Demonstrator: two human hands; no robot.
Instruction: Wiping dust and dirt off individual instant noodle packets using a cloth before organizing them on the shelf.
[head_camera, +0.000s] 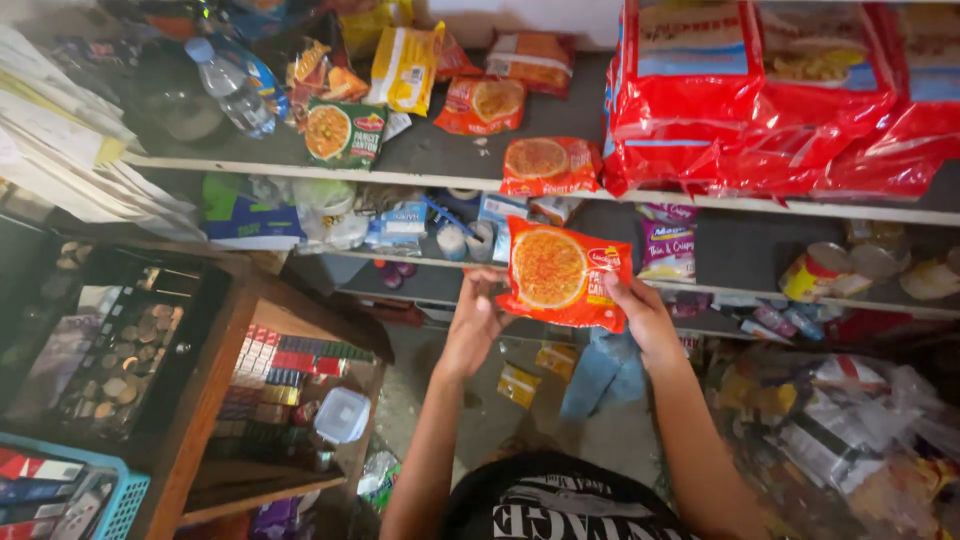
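Both my hands hold up one orange noodle packet (560, 272) in front of the shelves. My left hand (473, 318) grips its lower left edge, and my right hand (642, 312) grips its lower right corner. Just above it, a similar orange noodle packet (548, 164) lies at the front edge of the upper shelf (440, 180). More noodle packets in orange, green and yellow (405, 68) lie scattered further back on that shelf.
Large red bulk packs (760, 110) fill the upper shelf's right side. A plastic water bottle (232, 88) lies at upper left. Tins (822, 270) and small goods sit on the lower shelf. A wooden counter (215, 380) with small boxes and a blue basket (120, 505) stands at left.
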